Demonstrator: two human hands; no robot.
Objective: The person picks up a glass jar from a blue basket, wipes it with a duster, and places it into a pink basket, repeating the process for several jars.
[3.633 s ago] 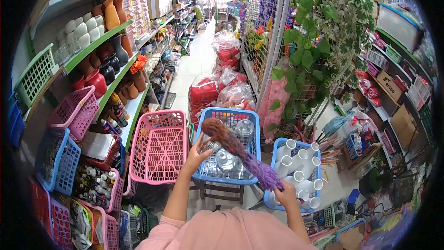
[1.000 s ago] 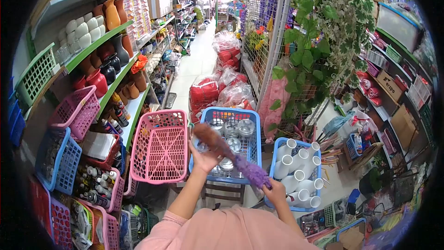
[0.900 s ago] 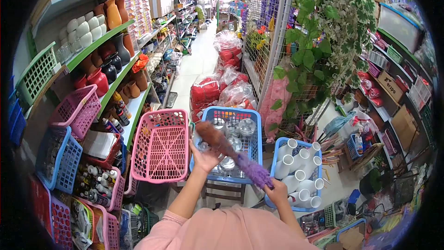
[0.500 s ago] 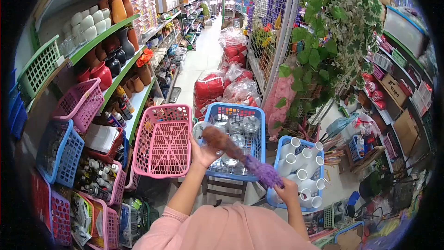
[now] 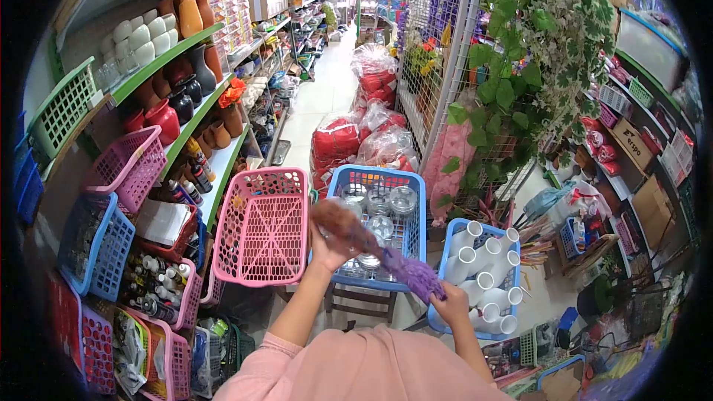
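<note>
Right hand [image 5: 451, 304]: closed around the near, purple end of a duster [image 5: 410, 272].
Duster: slants far-left over a blue basket [image 5: 422, 230] of clear glassware [image 5: 402, 199], brown end blurred.
Left hand [image 5: 329, 254]: beside that brown end, partly hidden; from here I cannot tell its grip.
Pink basket [image 5: 261, 249]: left of the blue.

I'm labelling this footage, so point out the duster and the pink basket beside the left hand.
Duster [image 5: 397, 263]: head view, on its purple section.
Pink basket [image 5: 269, 241]: head view, on its bottom.
</note>
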